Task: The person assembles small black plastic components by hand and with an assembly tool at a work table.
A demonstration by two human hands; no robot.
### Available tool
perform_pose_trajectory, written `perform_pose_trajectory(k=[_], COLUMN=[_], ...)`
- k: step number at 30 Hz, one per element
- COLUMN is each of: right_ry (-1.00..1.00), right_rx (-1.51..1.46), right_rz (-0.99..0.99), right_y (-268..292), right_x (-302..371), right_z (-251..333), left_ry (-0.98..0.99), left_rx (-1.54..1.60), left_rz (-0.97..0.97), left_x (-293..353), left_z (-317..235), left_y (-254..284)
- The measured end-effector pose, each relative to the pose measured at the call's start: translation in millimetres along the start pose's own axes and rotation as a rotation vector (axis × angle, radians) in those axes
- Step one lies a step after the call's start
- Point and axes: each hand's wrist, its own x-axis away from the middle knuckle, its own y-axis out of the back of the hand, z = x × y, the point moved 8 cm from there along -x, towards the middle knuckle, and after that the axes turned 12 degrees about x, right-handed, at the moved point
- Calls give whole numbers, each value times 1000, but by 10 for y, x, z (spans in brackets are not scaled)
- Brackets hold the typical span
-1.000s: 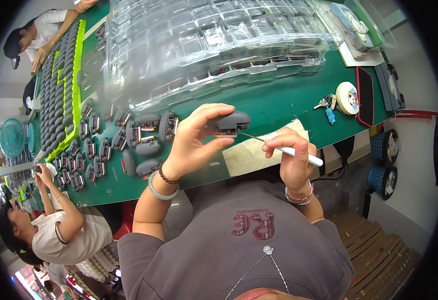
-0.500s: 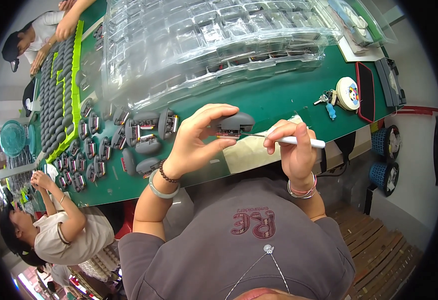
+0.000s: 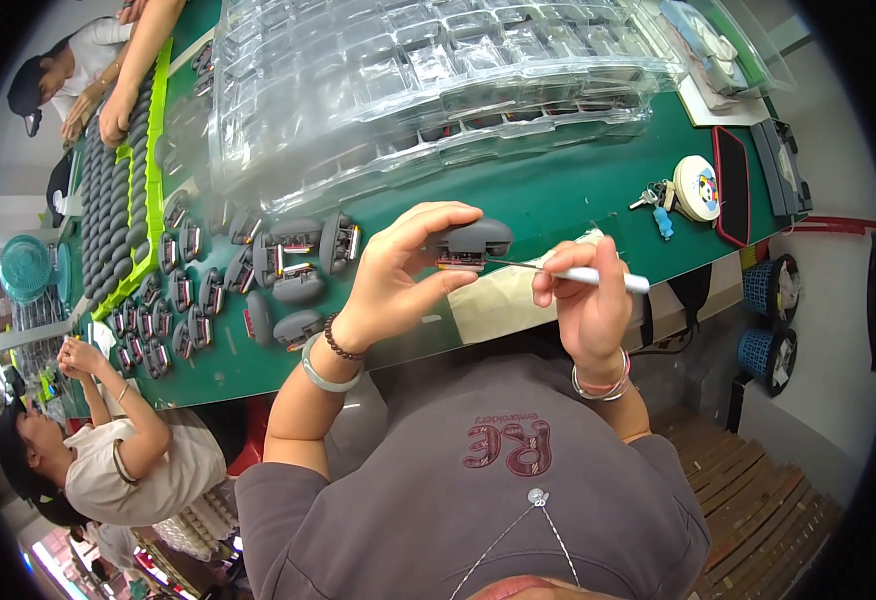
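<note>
My left hand (image 3: 388, 275) is closed on a dark grey, rounded plastic device (image 3: 478, 238), gripping it between thumb and fingers. Its side facing me is open and shows small electronic parts inside. In my right hand (image 3: 593, 305) is a thin-shafted tool with a white handle (image 3: 620, 281), held in the fingertips. The shaft's tip is at the right end of the device's opening; whether it touches is too small to tell. Below the hands lies a pale yellow cloth (image 3: 498, 305). Several similar open grey devices (image 3: 298, 285) lie to the left of my left hand.
Stacked clear plastic trays (image 3: 428, 110) fill the far side of the green table (image 3: 578, 190). A bright green rack (image 3: 148, 220) of grey shells stands left, with co-workers' hands nearby. Keys (image 3: 648, 197), a round tin (image 3: 696, 188) and a red-edged phone (image 3: 731, 185) lie right.
The tool and the device have shifted only slightly in my hands. At the far left, a co-worker's hand has moved nearer, down over the rack of grey shells.
</note>
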Motion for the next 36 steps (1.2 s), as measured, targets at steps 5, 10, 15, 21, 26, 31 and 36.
perform_pose_trajectory(k=[5,10,15,21,26,31,36], right_ry=[307,295,231,243,96,-107,-285], right_rx=[281,264,182,205,37,-195,-347], right_rz=[63,76,89,88,63,35,57], right_y=[-92,-98,-73,-101,-58,-32,-56], right_x=[102,97,82,87,46,21,1], right_z=[272,268,208,202,90,-101,-261], left_ry=[-30,-32,0,9,20,62,77], left_rx=[105,184,190,203,229,315,321], left_rz=[-23,1,4,-1,6,11,-25], left_x=[4,5,8,17,17,33,39], left_z=[3,26,38,48,47,72,77], left_y=[23,-3,-21,-23,-33,-61,-42])
